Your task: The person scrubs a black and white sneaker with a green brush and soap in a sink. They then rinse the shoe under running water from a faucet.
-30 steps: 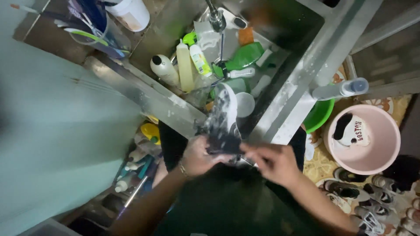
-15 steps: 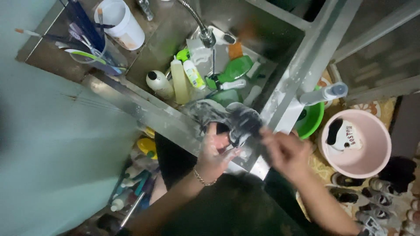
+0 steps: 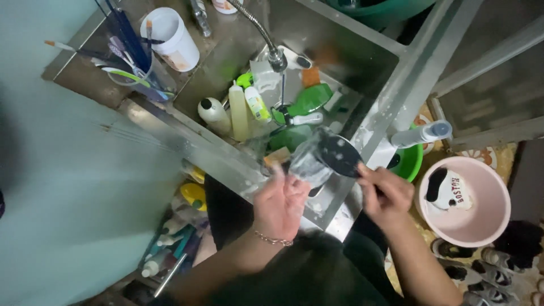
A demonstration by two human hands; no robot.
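Steel sink (image 3: 362, 62) set against a pale wall fills the scene, with a pink basin (image 3: 498, 192) on the floor to the right; nearest, the left hand (image 3: 281, 203) is spread wide with fingers loose, just touching the blurred grey item, and the right hand (image 3: 385, 191) is closed on the handle of a dark round ladle-like utensil (image 3: 339, 155) held over the sink's near rim. Washing looks partway through, judging by the wet, blurred motion, and farther back bottles (image 3: 238, 113), green scrubbers and a white cup (image 3: 170, 37) crowd the bench under the tap (image 3: 276, 56).
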